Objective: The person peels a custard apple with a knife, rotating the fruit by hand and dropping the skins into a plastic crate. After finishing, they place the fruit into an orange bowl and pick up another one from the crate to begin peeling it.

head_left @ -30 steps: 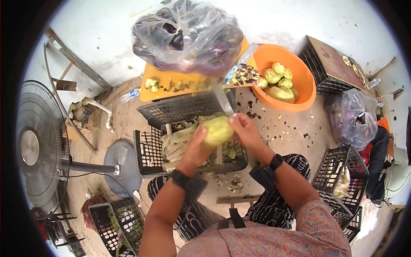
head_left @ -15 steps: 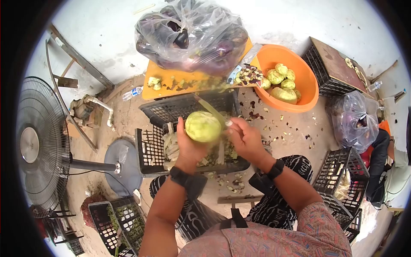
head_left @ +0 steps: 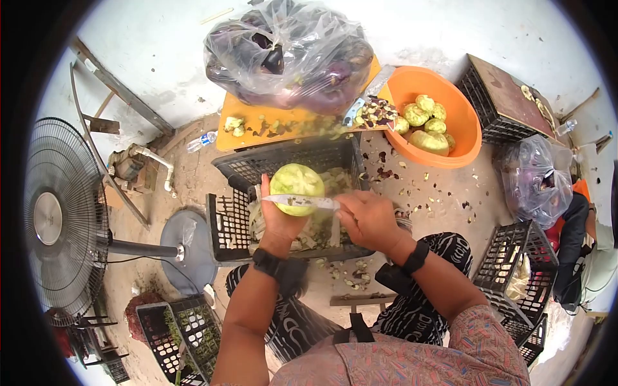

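The left hand (head_left: 278, 226) is cupping a pale green vegetable (head_left: 296, 179) from below, fingers and thumb curving around its sides. The vegetable is sitting in that palm above the black crate (head_left: 225, 239). Its outline is appearing nearly round, so which way its long axis is running cannot be told.

The right hand (head_left: 371, 220), at about 4 o'clock from the vegetable, is closing around the handle of a knife (head_left: 300, 201). The blade is lying across the vegetable's near side, its long axis running between 3 and 9 o'clock, with the tip pointing to 9 and dark specks showing along the flat. Whether the edge is biting in cannot be told.

Taking the vegetable as the clock's centre, a clear bag (head_left: 290, 61) of eggplants is resting at 12 on an orange table (head_left: 226, 141). An orange tub (head_left: 465, 143) is standing at 2, with more pale vegetables (head_left: 429, 143) lying inside. A bottle (head_left: 201, 141) is lying at 10, and a fan (head_left: 48, 215) is standing at 9. Scraps (head_left: 325, 229) are littering the crate's inside.
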Demonstrator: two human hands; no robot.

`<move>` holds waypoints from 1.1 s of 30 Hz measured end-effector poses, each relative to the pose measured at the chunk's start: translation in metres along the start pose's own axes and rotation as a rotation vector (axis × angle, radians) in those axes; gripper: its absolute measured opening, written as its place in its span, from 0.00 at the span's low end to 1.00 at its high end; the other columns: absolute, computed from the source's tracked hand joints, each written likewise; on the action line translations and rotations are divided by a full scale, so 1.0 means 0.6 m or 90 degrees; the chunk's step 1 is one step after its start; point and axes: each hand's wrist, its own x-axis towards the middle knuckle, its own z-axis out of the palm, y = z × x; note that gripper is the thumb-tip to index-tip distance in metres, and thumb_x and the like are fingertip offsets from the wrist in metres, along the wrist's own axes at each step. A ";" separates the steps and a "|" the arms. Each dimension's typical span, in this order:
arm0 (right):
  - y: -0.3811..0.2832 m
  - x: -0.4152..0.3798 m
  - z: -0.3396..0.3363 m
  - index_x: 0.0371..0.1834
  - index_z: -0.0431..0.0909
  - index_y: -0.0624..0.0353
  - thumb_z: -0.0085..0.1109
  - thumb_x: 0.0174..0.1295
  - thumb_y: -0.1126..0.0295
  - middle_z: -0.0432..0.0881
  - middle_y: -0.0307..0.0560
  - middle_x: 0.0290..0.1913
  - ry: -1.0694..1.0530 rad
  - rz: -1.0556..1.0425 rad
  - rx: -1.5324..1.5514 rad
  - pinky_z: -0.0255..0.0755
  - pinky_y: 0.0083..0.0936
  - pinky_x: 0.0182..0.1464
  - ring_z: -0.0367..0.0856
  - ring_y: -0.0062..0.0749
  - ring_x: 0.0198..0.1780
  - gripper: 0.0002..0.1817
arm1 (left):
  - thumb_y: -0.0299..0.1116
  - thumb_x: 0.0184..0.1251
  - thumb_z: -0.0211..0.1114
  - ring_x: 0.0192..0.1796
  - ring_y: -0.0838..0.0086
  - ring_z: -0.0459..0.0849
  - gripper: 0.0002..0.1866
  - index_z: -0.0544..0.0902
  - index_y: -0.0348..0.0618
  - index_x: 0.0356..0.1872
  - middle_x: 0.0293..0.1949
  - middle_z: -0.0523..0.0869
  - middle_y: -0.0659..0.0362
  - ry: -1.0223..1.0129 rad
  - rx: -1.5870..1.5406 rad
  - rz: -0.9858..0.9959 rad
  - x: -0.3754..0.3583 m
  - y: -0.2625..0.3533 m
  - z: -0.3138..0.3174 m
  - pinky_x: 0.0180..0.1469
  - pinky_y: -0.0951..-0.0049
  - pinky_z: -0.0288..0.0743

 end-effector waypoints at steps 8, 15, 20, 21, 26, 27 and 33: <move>-0.003 0.000 -0.009 0.40 0.79 0.53 0.63 0.58 0.63 0.79 0.43 0.29 0.005 0.020 0.020 0.74 0.37 0.30 0.80 0.44 0.30 0.10 | 0.73 0.67 0.35 0.64 0.39 0.72 0.45 0.69 0.43 0.67 0.62 0.75 0.43 -0.044 0.006 -0.005 -0.023 0.004 0.012 0.66 0.40 0.65; -0.006 0.003 -0.011 0.39 0.80 0.52 0.63 0.59 0.61 0.79 0.41 0.28 0.004 -0.006 0.017 0.74 0.37 0.30 0.80 0.42 0.30 0.10 | 0.73 0.67 0.36 0.63 0.41 0.74 0.45 0.69 0.44 0.68 0.62 0.76 0.45 -0.058 0.037 -0.019 -0.033 0.010 0.018 0.60 0.45 0.73; -0.005 0.002 -0.007 0.39 0.80 0.51 0.63 0.58 0.60 0.78 0.40 0.28 -0.006 -0.009 -0.009 0.74 0.36 0.29 0.80 0.41 0.30 0.10 | 0.74 0.66 0.35 0.55 0.47 0.81 0.45 0.71 0.44 0.66 0.58 0.80 0.44 -0.031 0.048 -0.040 -0.039 0.010 0.032 0.40 0.59 0.80; -0.005 0.002 -0.007 0.39 0.80 0.51 0.64 0.58 0.60 0.78 0.40 0.28 0.007 -0.010 -0.010 0.73 0.36 0.29 0.80 0.40 0.30 0.10 | 0.74 0.66 0.35 0.53 0.49 0.82 0.45 0.72 0.45 0.65 0.57 0.81 0.44 -0.014 0.051 -0.038 -0.041 0.009 0.035 0.34 0.63 0.79; -0.005 0.002 -0.007 0.40 0.80 0.50 0.65 0.57 0.59 0.78 0.39 0.28 -0.002 -0.015 -0.012 0.73 0.35 0.29 0.80 0.39 0.29 0.11 | 0.75 0.64 0.36 0.51 0.53 0.83 0.45 0.73 0.47 0.64 0.56 0.80 0.42 -0.005 0.045 -0.055 -0.035 0.008 0.024 0.32 0.66 0.79; -0.005 0.002 -0.007 0.40 0.80 0.50 0.65 0.57 0.59 0.78 0.38 0.27 -0.004 -0.017 -0.020 0.73 0.34 0.28 0.80 0.39 0.29 0.12 | 0.76 0.64 0.37 0.50 0.54 0.83 0.45 0.73 0.48 0.64 0.55 0.81 0.41 -0.002 0.040 -0.058 -0.035 0.007 0.024 0.32 0.67 0.79; -0.006 0.002 0.000 0.39 0.81 0.50 0.67 0.55 0.59 0.77 0.36 0.25 0.025 -0.029 -0.027 0.73 0.33 0.28 0.79 0.37 0.28 0.12 | 0.76 0.63 0.37 0.49 0.57 0.84 0.44 0.74 0.49 0.63 0.55 0.81 0.42 -0.012 0.045 -0.090 -0.035 0.009 0.019 0.31 0.68 0.78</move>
